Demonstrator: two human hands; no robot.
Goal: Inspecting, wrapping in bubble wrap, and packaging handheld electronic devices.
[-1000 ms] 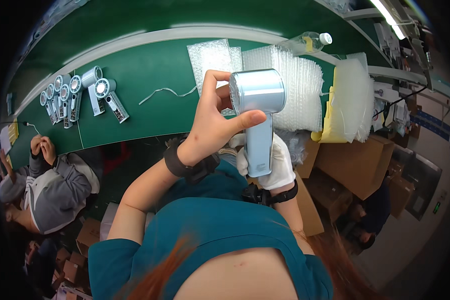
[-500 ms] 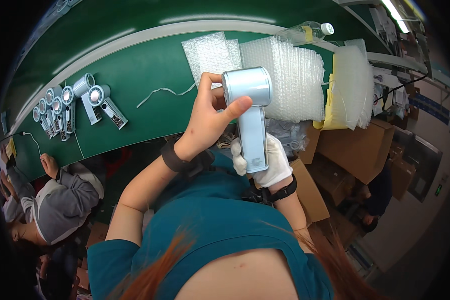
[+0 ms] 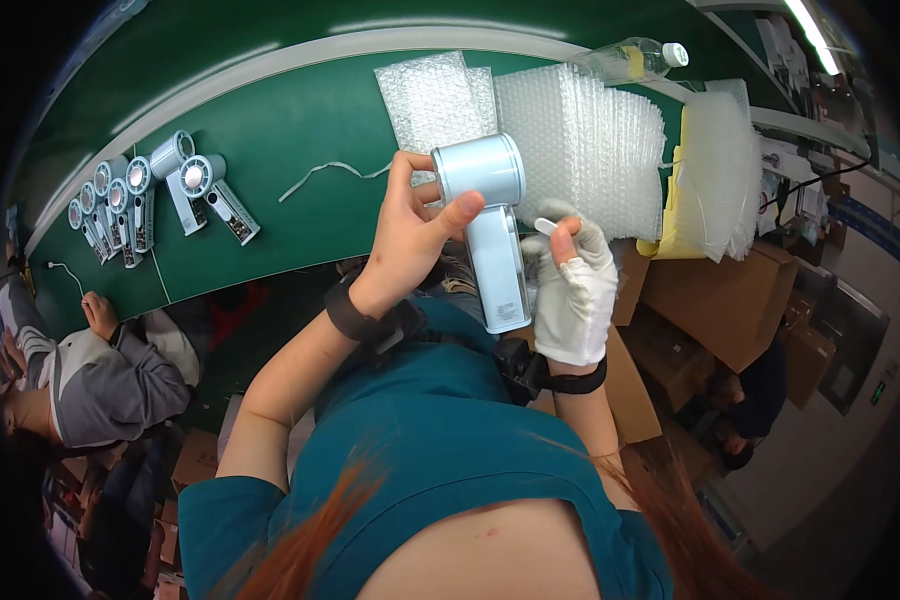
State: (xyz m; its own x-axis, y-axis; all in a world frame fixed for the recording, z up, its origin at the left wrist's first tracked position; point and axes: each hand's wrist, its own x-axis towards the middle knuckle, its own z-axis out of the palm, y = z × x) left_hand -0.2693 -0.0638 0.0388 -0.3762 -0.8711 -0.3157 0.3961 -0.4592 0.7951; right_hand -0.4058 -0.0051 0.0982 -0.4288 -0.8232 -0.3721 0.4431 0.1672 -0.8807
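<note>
A light blue handheld fan hangs upright in front of me, its round head at the top and the handle pointing down. My bare left hand grips the head and neck, thumb across the front. Just right of the handle is my right hand, apart from the fan, in a white glove that leaves the thumb tip bare. Its fingers are pinched together at a small white piece, too small to make out. Beyond the fan lie a stack of bubble wrap bags and a separate bubble wrap sheet.
Several light blue fans with opened handles lie at the left of the green table. A plastic bottle lies behind the bags, foam sheets to the right. Cardboard boxes stand lower right. A co-worker sits at left.
My right hand has let go of the fan's handle and moved right and up, with its fingers now pinched. My left hand still holds the fan, shifted slightly left.
</note>
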